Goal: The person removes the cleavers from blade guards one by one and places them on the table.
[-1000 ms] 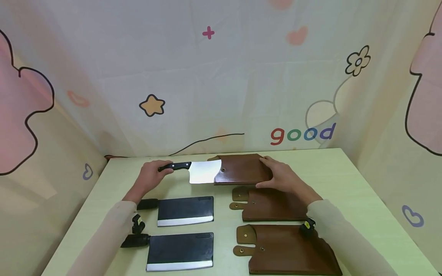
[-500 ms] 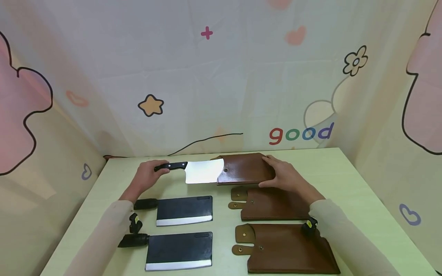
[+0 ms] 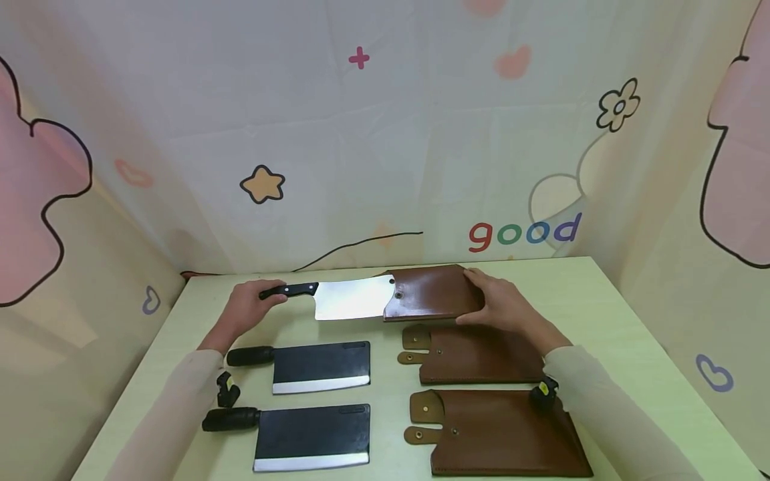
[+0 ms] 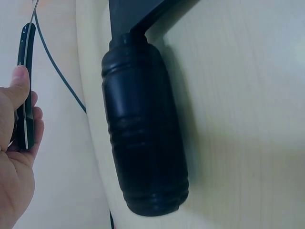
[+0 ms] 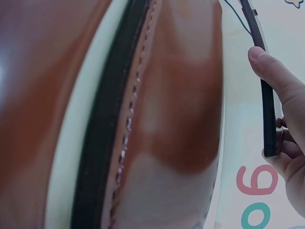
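In the head view, my left hand [image 3: 245, 308] grips the black riveted handle of a cleaver [image 3: 351, 298] with a bright blade, held above the table. Its far end meets the mouth of a brown leather knife sheath [image 3: 436, 292]; how much blade is still inside cannot be told. My right hand [image 3: 505, 306] holds that sheath by its closed end, thumb on the near edge. The left wrist view shows my left thumb along the handle [image 4: 26, 86]. In the right wrist view, my right hand [image 5: 286, 109] holds the sheath edge-on [image 5: 268, 114].
Two dark cleavers with black handles lie on the table, a farther cleaver [image 3: 321, 367] and a nearer cleaver [image 3: 313, 437]. Right of them lie a farther brown sheath [image 3: 475, 357] and a nearer brown sheath [image 3: 505, 431], flaps and straps unfastened. A printed curtain [image 3: 385, 167] stands behind.
My left hand has drawn the cleaver leftward, and more of its blade shows. My right hand has shifted slightly right with the sheath. The cleavers and sheaths on the table stay put.
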`<state>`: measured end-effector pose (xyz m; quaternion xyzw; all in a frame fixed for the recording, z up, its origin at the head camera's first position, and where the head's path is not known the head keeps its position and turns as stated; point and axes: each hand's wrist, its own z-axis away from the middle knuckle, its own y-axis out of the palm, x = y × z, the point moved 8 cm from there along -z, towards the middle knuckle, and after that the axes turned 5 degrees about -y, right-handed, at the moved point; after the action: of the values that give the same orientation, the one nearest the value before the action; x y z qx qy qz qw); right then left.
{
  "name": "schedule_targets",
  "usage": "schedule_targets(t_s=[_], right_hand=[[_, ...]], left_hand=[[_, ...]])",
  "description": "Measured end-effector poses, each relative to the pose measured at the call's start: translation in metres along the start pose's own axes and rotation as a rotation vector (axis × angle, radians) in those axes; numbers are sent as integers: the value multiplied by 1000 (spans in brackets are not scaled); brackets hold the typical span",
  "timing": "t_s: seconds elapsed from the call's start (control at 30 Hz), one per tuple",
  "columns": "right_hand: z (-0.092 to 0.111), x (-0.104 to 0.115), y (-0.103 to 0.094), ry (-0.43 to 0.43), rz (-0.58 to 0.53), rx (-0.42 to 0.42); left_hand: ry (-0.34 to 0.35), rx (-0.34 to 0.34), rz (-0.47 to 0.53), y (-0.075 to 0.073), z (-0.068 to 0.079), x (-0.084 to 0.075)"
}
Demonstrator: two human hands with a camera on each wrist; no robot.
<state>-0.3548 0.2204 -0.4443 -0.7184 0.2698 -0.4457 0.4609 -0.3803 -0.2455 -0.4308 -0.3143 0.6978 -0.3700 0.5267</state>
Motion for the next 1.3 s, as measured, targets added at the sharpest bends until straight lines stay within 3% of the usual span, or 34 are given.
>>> schedule_targets(t_s=[0.83,1.3], right_hand=[[11,-22,-19,13,39,-10],[13,-42,-9,61,8,40]], left_hand=[[0,-11,-20,-26,14,29],[-41,13,-18,-23,18,51]])
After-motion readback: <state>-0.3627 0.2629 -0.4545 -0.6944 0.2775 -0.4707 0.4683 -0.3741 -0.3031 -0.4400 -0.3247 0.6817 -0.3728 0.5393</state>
